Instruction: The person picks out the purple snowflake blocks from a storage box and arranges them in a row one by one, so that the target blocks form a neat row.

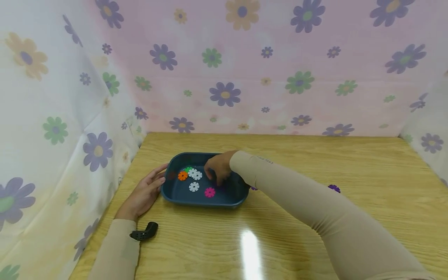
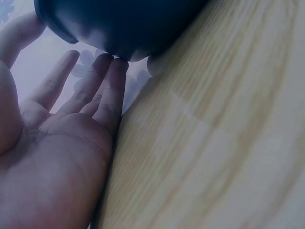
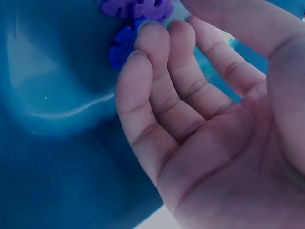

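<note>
A dark blue plastic tray (image 1: 206,203) stands on the wooden table, with flat notched discs lying in it: an orange disc (image 1: 182,175), a pink disc (image 1: 210,192), a green disc (image 1: 188,169) and several white ones (image 1: 194,186). My left hand (image 1: 146,192) touches the tray's left end, its fingers fairly straight against the outer wall. Inside the right half of the tray is my right hand (image 1: 219,168), fingers bent downward. In the right wrist view its fingertips meet a blue disc (image 3: 123,47) beside purple discs (image 3: 155,8); the thumb tip is cut off.
On the table (image 1: 297,241), a purple disc (image 1: 334,188) lies right of the right forearm. Another purple piece (image 1: 254,188) shows partly beside the tray's right end. A black strap (image 1: 145,232) is on the left wrist. Flowered cloth (image 1: 266,89) walls the back and sides.
</note>
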Motion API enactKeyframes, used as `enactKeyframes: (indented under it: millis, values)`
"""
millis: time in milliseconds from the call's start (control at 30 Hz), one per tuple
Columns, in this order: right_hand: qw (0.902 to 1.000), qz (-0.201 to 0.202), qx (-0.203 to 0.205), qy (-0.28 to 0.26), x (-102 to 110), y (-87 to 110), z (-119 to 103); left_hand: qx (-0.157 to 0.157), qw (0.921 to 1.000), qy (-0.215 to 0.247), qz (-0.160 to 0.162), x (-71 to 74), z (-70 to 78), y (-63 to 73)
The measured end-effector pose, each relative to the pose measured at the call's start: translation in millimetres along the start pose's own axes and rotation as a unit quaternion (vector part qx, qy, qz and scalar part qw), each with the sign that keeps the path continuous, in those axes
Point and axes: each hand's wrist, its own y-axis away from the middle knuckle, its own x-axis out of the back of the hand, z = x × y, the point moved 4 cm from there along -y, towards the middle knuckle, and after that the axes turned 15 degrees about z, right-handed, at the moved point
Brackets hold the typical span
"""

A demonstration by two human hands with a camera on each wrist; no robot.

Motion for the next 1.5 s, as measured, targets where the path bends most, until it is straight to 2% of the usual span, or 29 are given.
enactKeyframes:
  millis: [267,633,833,1067,1167,1300,1400,1500]
  values:
    - [0.9994,-0.001,-0.019,0.029,-2,-2.5,5,0.005,1.0,-0.001,0.006,-1.7,-0.9,-1.6]
    - [0.9993,0.003,-0.015,0.034,-6,-4.0,5,0.012,0.9999,-0.005,0.008,-4.2,1.5,-4.4]
    - [0.9993,0.013,0.019,0.03,-7,-3.0,0,0.007,1.0,-0.004,0.003,-4.0,0.8,-3.7]
    - [0.9993,0.009,0.035,-0.014,-4,2.3,-4,0.004,0.9999,-0.009,0.003,-1.6,-0.8,-1.1]
    - [0.9976,0.034,0.045,-0.04,7,10.5,-3,0.002,1.0,-0.006,0.003,-2.4,-0.4,-1.2]
    - [0.9855,0.115,0.084,-0.091,31,30.3,2,-0.003,1.0,-0.001,0.002,-4.1,1.2,-2.0]
    - [0.9657,0.185,0.106,-0.149,44,51.4,10,-0.004,1.0,0.003,0.002,-3.9,1.5,-1.6]
    - [0.9432,0.245,0.108,-0.196,47,76.8,20,-0.005,1.0,0.005,-0.004,-3.6,0.2,-0.1]
